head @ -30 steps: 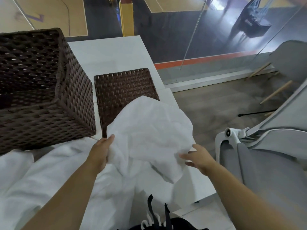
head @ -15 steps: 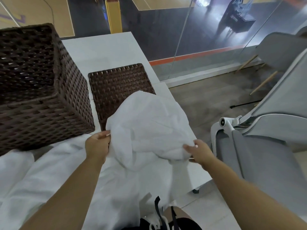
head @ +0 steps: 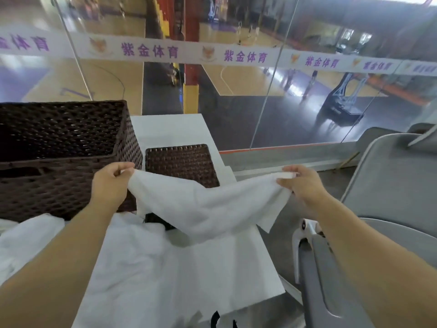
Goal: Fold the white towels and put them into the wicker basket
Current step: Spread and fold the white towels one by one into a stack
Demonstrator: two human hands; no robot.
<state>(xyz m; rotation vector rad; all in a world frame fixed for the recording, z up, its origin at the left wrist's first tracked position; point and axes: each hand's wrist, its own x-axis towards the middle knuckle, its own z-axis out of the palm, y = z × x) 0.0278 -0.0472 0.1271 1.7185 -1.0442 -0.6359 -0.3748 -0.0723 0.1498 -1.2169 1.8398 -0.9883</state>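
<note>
A white towel hangs stretched in the air between my hands, sagging in the middle above the table. My left hand pinches its left corner, just in front of the big dark wicker basket. My right hand pinches the right corner, out past the table's right edge. More white towels lie crumpled on the table below. The basket stands open at the left with nothing visible inside it.
A flat dark wicker lid lies on the white table right of the basket. A grey chair stands close on the right. A glass wall runs behind the table.
My hands have moved apart and upward, pulling the bunched towel out into a stretched span. The view has tilted up toward the glass wall.
</note>
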